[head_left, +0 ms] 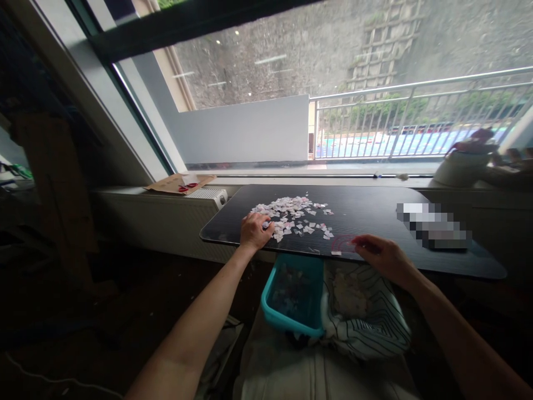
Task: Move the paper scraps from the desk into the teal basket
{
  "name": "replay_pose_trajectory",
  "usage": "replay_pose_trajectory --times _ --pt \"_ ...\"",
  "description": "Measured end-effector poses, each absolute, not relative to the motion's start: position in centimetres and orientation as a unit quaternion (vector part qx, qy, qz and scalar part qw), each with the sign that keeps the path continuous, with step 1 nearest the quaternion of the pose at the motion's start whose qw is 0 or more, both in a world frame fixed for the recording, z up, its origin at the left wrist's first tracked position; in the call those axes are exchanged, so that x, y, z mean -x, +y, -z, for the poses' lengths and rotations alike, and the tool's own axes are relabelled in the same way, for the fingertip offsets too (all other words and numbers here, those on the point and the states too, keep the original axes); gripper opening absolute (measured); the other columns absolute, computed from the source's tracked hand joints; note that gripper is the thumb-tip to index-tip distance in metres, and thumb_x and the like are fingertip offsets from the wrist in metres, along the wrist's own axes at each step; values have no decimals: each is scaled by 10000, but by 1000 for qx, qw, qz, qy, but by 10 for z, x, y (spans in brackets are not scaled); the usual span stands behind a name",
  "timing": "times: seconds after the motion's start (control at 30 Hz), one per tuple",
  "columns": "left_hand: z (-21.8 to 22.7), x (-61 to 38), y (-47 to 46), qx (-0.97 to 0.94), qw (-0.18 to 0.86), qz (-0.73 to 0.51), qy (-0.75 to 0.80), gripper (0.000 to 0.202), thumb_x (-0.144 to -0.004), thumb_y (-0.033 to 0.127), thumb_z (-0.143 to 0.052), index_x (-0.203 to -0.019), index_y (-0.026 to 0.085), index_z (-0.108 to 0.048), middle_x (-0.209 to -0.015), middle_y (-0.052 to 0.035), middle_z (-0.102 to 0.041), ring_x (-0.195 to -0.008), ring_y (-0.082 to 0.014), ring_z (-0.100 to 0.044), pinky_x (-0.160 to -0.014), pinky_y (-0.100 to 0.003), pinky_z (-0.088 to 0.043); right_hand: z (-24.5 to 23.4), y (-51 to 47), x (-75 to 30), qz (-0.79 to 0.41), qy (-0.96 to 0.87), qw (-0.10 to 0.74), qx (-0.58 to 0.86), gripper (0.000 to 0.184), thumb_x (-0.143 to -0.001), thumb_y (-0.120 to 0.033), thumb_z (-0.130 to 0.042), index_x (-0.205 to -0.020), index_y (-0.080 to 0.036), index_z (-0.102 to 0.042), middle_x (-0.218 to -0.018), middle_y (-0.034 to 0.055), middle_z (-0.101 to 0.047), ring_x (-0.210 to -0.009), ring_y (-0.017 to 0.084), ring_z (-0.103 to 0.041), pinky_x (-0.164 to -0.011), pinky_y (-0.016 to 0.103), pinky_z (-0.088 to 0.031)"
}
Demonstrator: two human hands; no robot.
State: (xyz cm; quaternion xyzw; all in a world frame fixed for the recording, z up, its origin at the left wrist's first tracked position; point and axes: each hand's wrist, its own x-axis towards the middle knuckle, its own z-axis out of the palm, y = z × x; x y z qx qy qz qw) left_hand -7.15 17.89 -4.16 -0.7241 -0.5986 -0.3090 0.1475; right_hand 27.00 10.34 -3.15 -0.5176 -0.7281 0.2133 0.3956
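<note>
A loose pile of small, pale square pieces (287, 206) is spread over the dark tabletop. At the left edge of this pile rests my left hand (255, 230), its fingers curled and its thumb bent toward them. Pale pieces show by those fingertips, but whether one is pinched is unclear. My right hand (381, 251) is above the table's near edge, fingertips pinched on a thin red thread (342, 238). The thread curves leftward in loops, and a small white tag (336, 253) lies at its lower left end.
Below the table edge, a turquoise basket (291, 322) and a striped cloth bag (375, 333) sit on my lap, each with small pieces inside. A pixelated object (433, 225) lies on the table's right. Red-handled scissors (188, 187) lie on cardboard atop the radiator (179, 219).
</note>
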Motion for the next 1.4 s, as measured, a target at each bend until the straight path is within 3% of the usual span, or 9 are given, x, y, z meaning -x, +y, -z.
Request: replay_pose_trajectory --times 0.27,0.5,0.8,1.4 --pt "41 71 178 782 119 286 -541 202 -779 394 -567 -825 229 -675 -862 -31 -663 -933 -237 -561 -877 -357 -395 32 83 -292 -185 -721 407 530 258 -754 -381 -576 -878 -179 -679 -795 50 -707 -689 182 -640 -639 291 -523" --pt "41 73 180 768 119 304 -552 191 -786 375 -556 -793 219 -668 -840 -35 -667 -908 -233 -573 -840 -356 -416 35 123 -269 -182 -693 447 536 310 -740 -394 -576 -914 -163 -685 -824 61 -711 -704 182 -642 -674 303 -523" --pt "43 73 181 746 116 307 -579 214 -789 404 -549 -775 228 -671 -832 -38 -666 -902 -241 -574 -845 -366 -415 33 130 -276 -151 -721 378 561 275 -747 -361 -554 -916 -193 -693 -800 35 -713 -693 174 -634 -651 293 -497" --pt "40 70 178 751 111 290 -583 223 -791 402 -540 -774 227 -676 -851 -45 -663 -938 -251 -556 -868 -370 -405 24 95 -282 -111 -697 360 610 250 -733 -352 -539 -872 -208 -688 -751 23 -698 -669 175 -629 -630 295 -476"
